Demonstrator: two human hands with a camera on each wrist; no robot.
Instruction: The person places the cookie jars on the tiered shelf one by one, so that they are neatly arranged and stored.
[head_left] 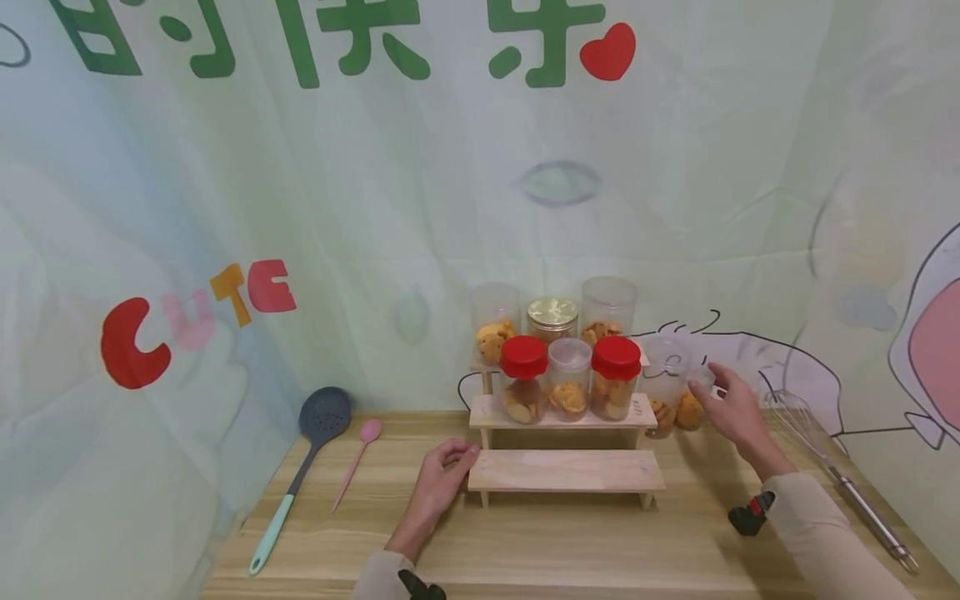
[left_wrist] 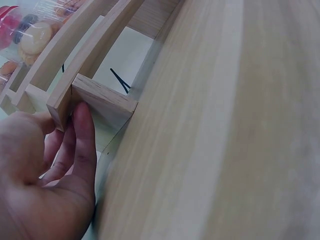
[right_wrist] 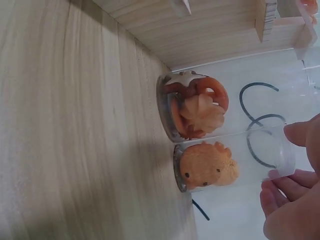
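Note:
My left hand (head_left: 441, 477) is at the left end of a tiered wooden rack (head_left: 562, 471). In the left wrist view its thumb and fingers pinch the end of the lowest plank (left_wrist: 64, 102). On the right, my right hand (head_left: 738, 410) grips the top of a clear jar (right_wrist: 207, 165) of cookies from the side, thumb and fingers on either side of the rim. That jar's base sits on the wooden table. Right beside it, between it and the rack, stands a wider clear jar (right_wrist: 197, 107) with brown and pale cookies.
Two red-lidded jars (head_left: 523, 379) flank a clear jar (head_left: 569, 383) on the middle tier. Behind them, a gold-lidded jar (head_left: 552, 317) stands between two taller clear jars. A slotted turner (head_left: 326, 414) and a pink spoon (head_left: 370, 432) lie left; a whisk (head_left: 847, 483) lies right.

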